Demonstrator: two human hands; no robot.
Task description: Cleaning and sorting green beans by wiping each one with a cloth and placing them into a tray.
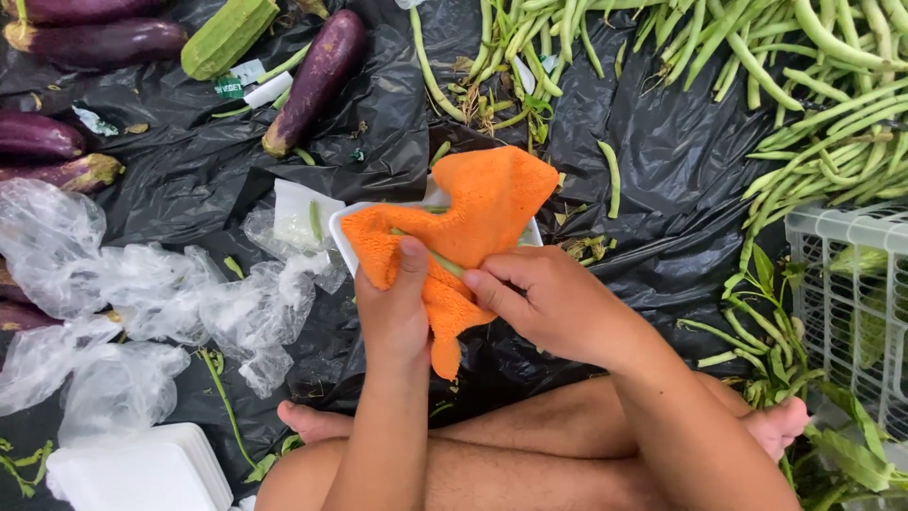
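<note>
Black plastic sheeting [662, 151] covers the ground; over it the left hand [395, 317] and right hand [558, 308], both closed, pinch an orange terry cloth [473, 213] and a green bean [445, 263] above a shallow white foam tray [352, 237]. Outward: purple eggplants [317, 80], loose long beans [804, 85], crumpled clear bags [142, 293], white crate [851, 284]. Risk: the bean looks only lightly pinched and could slide off the cloth.

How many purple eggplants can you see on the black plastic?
6: two at the top left corner, one near top centre, three along the left edge. Others may be hidden.
</note>
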